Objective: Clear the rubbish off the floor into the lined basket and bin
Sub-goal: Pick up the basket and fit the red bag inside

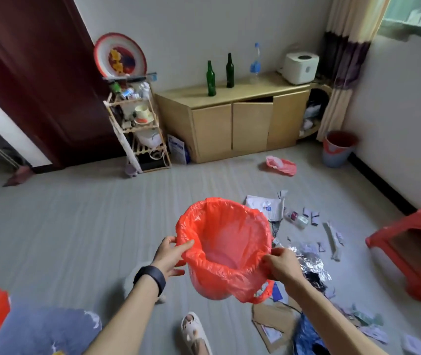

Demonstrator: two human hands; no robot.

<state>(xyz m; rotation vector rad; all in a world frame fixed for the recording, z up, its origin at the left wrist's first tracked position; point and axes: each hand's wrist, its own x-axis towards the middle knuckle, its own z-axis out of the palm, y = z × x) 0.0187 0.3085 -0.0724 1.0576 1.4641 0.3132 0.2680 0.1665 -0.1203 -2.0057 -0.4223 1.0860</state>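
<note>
Head view: lined basket [219, 274], mouth upward

Bare forearms, black wristband [150, 277] on left wrist, white slipper [194, 329] on one foot

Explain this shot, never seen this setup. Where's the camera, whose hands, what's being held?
There is no robot. A person wears one wide-angle camera on the head, so you look forward and down along their own arms. The left hand and right hand each pinch the rim of a red-lined basket. Rubbish lies on the grey floor to the person's right: paper scraps, crumpled foil, cardboard and, farther off, a pink bag. A lined bin stands by the wall near the curtain.
</note>
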